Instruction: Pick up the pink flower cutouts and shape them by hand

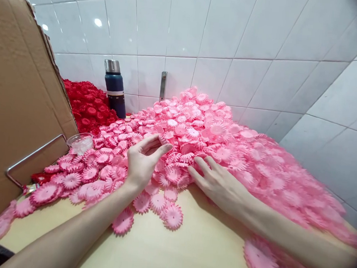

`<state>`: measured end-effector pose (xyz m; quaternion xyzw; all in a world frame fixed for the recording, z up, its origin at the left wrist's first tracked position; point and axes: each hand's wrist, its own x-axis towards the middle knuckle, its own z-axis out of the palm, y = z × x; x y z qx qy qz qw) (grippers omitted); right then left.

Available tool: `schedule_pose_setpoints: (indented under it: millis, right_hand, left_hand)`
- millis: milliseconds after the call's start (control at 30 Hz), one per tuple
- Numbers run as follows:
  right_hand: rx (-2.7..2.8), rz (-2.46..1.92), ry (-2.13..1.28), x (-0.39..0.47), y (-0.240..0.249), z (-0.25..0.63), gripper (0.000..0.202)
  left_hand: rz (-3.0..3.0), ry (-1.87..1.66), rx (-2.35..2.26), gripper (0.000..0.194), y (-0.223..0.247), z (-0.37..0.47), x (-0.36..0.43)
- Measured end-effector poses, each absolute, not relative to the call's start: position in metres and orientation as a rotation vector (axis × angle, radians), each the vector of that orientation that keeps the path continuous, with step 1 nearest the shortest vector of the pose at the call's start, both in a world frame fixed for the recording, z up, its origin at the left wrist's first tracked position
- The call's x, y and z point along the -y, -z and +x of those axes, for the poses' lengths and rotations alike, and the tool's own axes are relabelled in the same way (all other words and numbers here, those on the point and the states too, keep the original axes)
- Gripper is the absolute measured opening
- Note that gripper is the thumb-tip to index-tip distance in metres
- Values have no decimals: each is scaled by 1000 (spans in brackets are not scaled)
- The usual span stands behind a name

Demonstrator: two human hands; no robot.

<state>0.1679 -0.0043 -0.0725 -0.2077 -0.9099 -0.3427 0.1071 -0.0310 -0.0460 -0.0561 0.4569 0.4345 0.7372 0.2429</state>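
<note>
Pink scalloped flower discs [194, 133] lie heaped over the table, each with a fringed rim. At the front of the heap is my left hand [143, 160], its thumb and index finger pinched on the edge of a pink flower disc, partly hidden by the fingers. My right hand [218, 181] rests to the right, palm down, with bent, parted fingers touching discs in the heap. Its fingertips are partly hidden among them, and no disc is plainly gripped. Several loose discs [173, 216] lie flat on the table [187, 251] below my hands.
A cardboard box [19, 95] stands at the left, a bent metal rod [38, 151] in front of it. Behind are red discs [89, 105] and a dark blue bottle [116, 89]. A clear plastic cup [80, 142] sits among the discs. White tiled walls [187, 30] border the table.
</note>
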Motion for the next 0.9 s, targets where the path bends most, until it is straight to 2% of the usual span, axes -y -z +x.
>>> schedule_pose_setpoints:
  millis: [67,167,300,400,433,533,567,667,900]
  right_hand:
    - [2618,-553,1025,0,60,164,23]
    - [2489,-569,992,-8,31,161,31]
    - [2237,-595,902,-32,-20,143,24]
    - [2087,-751,740,-66,-60,113,41]
    - [2133,-813,633,-79,-72,102,44]
    - [2341,-1011,192,-113,-98,78,73]
    - [2371,-1060,81,-120,-103,74,76]
    - [2392,-1035,35,-120,-108,77,77]
    - [2408,-1072,241,-56,-88,143,79]
  left_hand:
    - [1249,-2019,-1181,32,56,-30,47]
    - [1252,-2022,-1165,32,57,-28,49]
    - [1257,-2005,-1119,31,59,-26,49]
    - [1245,-1982,-1091,34,61,-26,49]
    - [1249,-1973,-1090,35,62,-26,49]
    - [1268,-1957,-1113,32,63,-27,48]
    - [1268,-1962,-1123,31,63,-28,48]
    - [1257,-1976,-1119,32,63,-28,47]
    - [1294,-1975,-1156,36,60,-26,48]
